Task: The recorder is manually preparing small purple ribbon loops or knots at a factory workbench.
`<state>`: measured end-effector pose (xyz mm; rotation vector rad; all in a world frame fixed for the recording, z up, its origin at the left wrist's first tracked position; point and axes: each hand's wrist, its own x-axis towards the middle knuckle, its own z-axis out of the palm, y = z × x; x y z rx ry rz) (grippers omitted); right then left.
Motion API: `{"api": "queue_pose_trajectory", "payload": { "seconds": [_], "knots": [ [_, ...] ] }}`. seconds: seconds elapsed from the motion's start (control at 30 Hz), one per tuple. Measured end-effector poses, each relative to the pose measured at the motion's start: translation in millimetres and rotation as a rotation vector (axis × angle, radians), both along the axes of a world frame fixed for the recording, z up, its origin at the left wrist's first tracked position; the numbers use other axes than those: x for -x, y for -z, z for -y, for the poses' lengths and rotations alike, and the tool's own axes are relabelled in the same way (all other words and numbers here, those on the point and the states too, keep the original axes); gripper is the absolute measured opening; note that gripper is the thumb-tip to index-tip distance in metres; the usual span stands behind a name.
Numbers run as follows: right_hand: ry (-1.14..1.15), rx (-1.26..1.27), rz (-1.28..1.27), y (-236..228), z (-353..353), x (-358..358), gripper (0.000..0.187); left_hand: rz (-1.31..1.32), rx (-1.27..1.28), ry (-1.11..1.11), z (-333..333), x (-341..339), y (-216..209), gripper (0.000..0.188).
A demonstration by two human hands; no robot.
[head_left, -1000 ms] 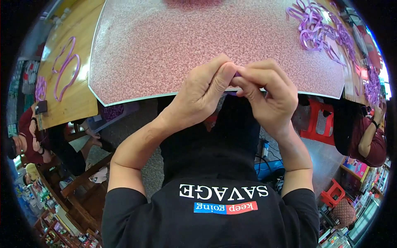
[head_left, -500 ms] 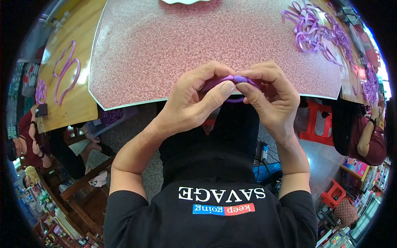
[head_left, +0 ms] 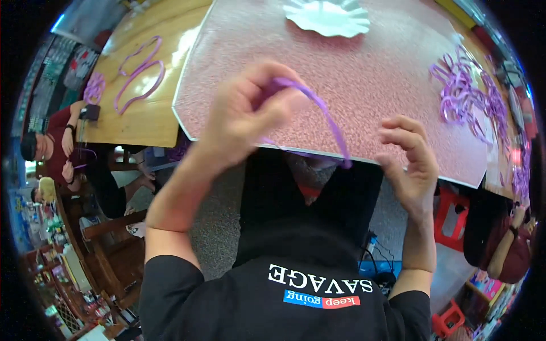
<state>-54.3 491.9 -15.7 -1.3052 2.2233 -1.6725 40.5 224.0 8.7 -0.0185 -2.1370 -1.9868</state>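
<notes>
A narrow purple strap (head_left: 327, 116) hangs in a loose arc from my left hand (head_left: 244, 111), which is closed around its upper part. The strap's lower end dangles by the near edge of the pink speckled tabletop (head_left: 227, 68). Motion smears my left hand, and its fingers cover the piece of strap inside. My right hand (head_left: 410, 153) is over the near edge, right of the strap and apart from it. Its fingers are bent and spread, with nothing between them.
A tangled pile of purple straps (head_left: 460, 91) lies on the table's right side. A white wavy-rimmed dish (head_left: 327, 17) stands at the far side. More straps (head_left: 156, 85) rest on the wooden tabletop (head_left: 108, 131) at left. People sit on both sides; a red stool (head_left: 451, 221) is at right.
My hands have come apart: the left moved left and up with the strap, while the right let go and moved right. The view has shifted, showing more of the dish.
</notes>
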Motion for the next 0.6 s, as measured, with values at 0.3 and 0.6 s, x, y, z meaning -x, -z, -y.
{"api": "queue_pose_trajectory", "payload": {
  "seconds": [0.3, 0.6],
  "knots": [
    [0.524, -0.222, -0.152, 9, -67, 103, 0.023, 0.048, 1.243, -0.834, 327, -29, -73, 0.036],
    [0.752, -0.424, -0.332, 27, -129, 172, 0.019, -0.196, 1.516, -0.863, 331, 3, -42, 0.057]
  ]
}}
